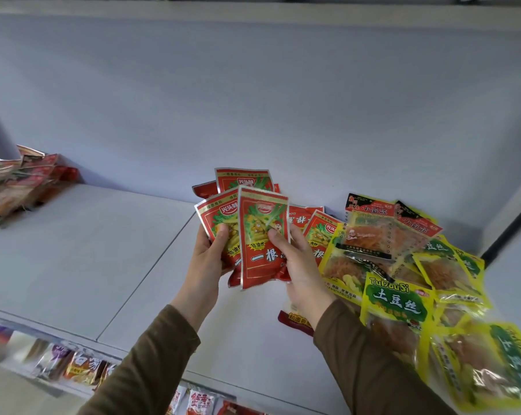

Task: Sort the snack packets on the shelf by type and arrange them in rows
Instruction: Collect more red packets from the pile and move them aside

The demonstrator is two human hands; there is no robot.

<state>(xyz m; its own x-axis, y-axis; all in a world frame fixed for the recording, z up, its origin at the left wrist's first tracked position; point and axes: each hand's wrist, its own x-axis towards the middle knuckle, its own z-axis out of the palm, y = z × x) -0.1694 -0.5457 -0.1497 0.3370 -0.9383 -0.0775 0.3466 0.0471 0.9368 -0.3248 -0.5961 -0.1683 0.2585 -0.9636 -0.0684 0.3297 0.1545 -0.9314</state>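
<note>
Standing upright: red packets (262, 244), both hands (207, 262) (301, 271), top edges up.

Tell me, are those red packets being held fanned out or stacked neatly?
Fanned out. The red packets overlap at different angles, each one's top edge showing separately, with the left hand and right hand gripping their lower parts.

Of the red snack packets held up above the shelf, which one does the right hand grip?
The right hand grips the front red packet, the one fully visible with large white characters. The left hand holds the packets fanned partly behind it.
</note>
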